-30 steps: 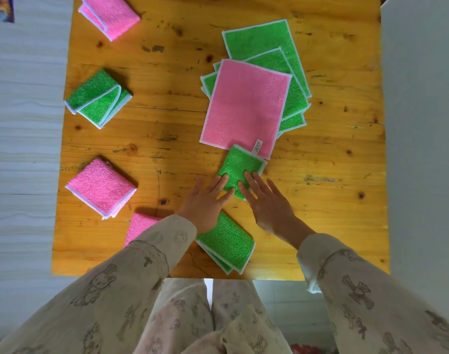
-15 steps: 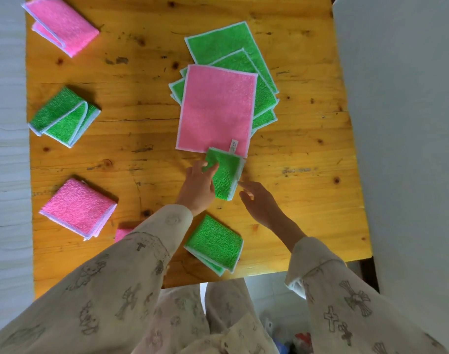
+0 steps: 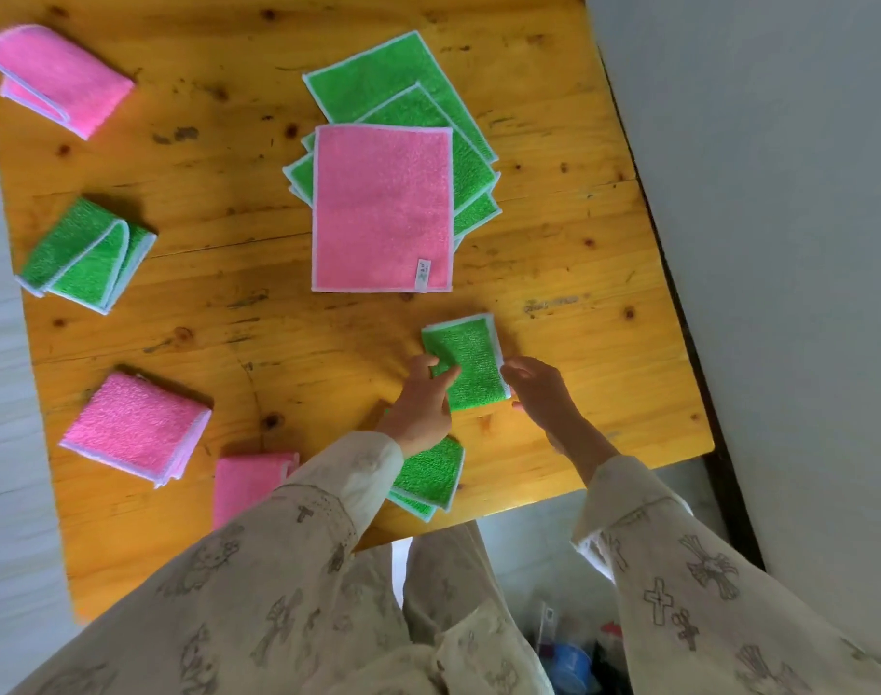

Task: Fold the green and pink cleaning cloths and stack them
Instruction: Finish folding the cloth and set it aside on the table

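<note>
Left hand (image 3: 421,406): mine, fingers and thumb curled onto the left edge of the small folded green cloth (image 3: 471,363), pinching it there.
Right hand (image 3: 541,388): fingers loosely bent, fingertips at the cloth's right edge; I cannot tell whether they grip it or only touch it.
Small folded green cloth: lies flat on the worktop (image 3: 258,313) between my two hands, near the front edge, white trim showing on its top and right sides.
Second folded green cloth (image 3: 431,476): just behind my left wrist at the front edge of the worktop, partly hidden by my sleeve (image 3: 328,499).
Flat pink cloth (image 3: 382,208): unfolded, beyond my hands towards the middle, small white label at its near right corner.
Flat green cloths (image 3: 403,87): unfolded pile fanned out under the pink one, corners showing at left, top and right.
Folded pink cloth, front (image 3: 245,481): left of my left sleeve, partly covered by it.
Folded pink cloth, left (image 3: 135,426): near the left edge, well apart from my hands.
Folded green cloth, left (image 3: 85,255): further back along the left edge, top flap loosely curled.
Folded pink cloth, far corner (image 3: 57,77): far left corner of the worktop.
</note>
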{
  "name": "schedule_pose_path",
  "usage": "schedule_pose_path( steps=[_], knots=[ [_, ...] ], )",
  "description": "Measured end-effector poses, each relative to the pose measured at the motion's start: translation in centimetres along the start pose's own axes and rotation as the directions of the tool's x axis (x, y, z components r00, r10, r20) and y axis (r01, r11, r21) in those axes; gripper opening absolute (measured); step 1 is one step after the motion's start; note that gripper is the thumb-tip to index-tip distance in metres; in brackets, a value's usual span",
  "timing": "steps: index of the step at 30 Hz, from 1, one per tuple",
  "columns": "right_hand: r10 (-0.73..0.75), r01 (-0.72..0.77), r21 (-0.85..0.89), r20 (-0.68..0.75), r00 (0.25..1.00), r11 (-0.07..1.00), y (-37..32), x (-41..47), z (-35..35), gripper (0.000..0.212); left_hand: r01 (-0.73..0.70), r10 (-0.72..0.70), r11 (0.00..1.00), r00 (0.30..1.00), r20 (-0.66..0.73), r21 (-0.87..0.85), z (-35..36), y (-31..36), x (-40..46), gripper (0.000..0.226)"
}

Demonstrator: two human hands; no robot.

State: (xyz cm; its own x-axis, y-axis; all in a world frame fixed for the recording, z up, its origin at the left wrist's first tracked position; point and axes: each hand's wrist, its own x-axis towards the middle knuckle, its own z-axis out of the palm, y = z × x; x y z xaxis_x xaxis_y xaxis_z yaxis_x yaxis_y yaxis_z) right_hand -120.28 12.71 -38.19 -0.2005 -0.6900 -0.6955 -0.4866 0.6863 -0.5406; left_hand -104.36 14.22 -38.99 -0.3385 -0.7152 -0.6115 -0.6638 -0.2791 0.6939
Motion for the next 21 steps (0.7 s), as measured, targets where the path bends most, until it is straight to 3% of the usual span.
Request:
schedule_pose_path(
  steps=[6, 21],
  knots=[
    [-0.027, 0.023, -0.143, -0.022, 0.999, 0.989, 3.0, -0.8, -2.4, 0.034, 0.025, -0.030, 0.998, 0.993, 0.116, 0.051, 3.1, 2.5, -0.9, 0.058],
    [-0.043, 0.050, -0.261, 0.030, 0.999, 0.964, 7.5, -1.3, -7.0, 0.032, 0.095, -0.101, 0.995, 0.983, 0.153, 0.044, 10.0, 6.0, -2.4, 0.055]
  ],
)
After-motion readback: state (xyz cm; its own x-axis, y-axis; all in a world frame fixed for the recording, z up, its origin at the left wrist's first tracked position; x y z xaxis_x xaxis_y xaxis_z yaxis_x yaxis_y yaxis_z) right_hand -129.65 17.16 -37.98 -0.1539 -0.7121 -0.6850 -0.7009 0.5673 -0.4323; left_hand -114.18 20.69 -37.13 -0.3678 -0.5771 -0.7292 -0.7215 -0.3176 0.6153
